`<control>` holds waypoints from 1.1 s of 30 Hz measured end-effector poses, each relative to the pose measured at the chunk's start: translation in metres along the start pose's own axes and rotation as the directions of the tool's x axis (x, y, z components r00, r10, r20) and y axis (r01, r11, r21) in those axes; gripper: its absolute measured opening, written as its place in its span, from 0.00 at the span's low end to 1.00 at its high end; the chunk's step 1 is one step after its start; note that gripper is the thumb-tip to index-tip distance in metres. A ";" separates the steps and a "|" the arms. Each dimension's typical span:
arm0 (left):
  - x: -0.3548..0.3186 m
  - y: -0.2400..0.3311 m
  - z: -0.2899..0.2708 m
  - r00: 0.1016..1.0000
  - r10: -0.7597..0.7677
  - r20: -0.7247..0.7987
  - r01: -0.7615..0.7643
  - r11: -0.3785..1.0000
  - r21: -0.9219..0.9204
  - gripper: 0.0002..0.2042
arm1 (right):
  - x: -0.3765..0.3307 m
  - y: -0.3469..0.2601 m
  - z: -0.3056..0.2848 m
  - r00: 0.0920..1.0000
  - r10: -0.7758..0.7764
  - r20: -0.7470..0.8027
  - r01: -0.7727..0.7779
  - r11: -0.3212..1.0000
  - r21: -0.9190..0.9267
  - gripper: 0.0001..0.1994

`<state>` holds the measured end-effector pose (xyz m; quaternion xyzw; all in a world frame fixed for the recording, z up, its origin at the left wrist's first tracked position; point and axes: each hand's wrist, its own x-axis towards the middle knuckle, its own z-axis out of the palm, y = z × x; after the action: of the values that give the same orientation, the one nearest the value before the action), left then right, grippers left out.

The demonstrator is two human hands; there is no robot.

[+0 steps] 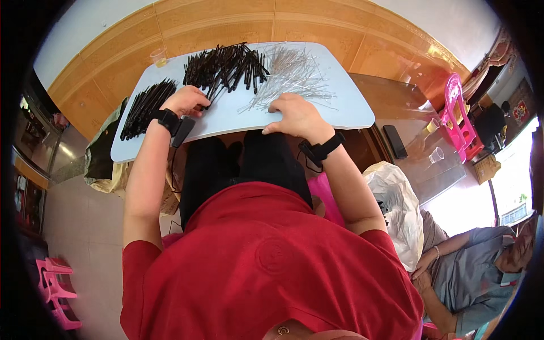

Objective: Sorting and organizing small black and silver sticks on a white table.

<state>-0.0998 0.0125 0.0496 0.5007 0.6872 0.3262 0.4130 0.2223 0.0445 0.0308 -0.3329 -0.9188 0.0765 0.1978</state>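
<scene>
My left hand [186, 101] is at the near side of the pale blue table [238, 116], its fingers closed at the end of a thin black stick. Just beyond it lies a large loose heap of black pen-like sticks [224, 65]. A second, neater row of black sticks [148, 107] is to its left. My right hand [298, 117] rests by the table's near edge, thumb apart from the fingers, and nothing shows in it. Beside its fingertips spreads a pile of thin clear rods [297, 76]. Each wrist wears a black strap with a small device.
A clear cup [158, 57] with yellowish liquid stands at the table's far left. On the brown side table [405, 113] at right are a dark phone [395, 141] and clear cups. A white sack [396, 209] and a seated person [473, 277] are close on my right.
</scene>
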 end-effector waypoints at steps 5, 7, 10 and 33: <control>0.000 -0.002 0.001 0.999 -0.016 0.045 0.018 0.999 -0.041 0.06 | -0.001 -0.006 0.014 0.989 -0.100 -0.105 0.103 0.995 0.016 0.13; 0.002 -0.008 0.004 0.997 -0.030 0.073 0.035 0.997 -0.069 0.06 | -0.006 -0.011 0.014 0.996 -0.093 -0.016 0.093 0.996 0.002 0.12; 0.003 -0.017 0.005 0.992 0.005 0.128 0.017 0.985 -0.171 0.06 | -0.010 -0.011 0.018 0.989 -0.146 -0.019 0.146 0.989 0.031 0.10; -0.041 -0.002 -0.006 0.979 0.053 -0.195 -0.032 0.994 0.108 0.10 | -0.019 0.071 -0.041 0.910 0.406 -0.079 -0.411 0.909 -0.064 0.12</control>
<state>-0.0994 -0.0275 0.0598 0.5014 0.7301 0.3465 0.3089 0.2936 0.0873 0.0433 -0.5276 -0.8244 0.0691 0.1931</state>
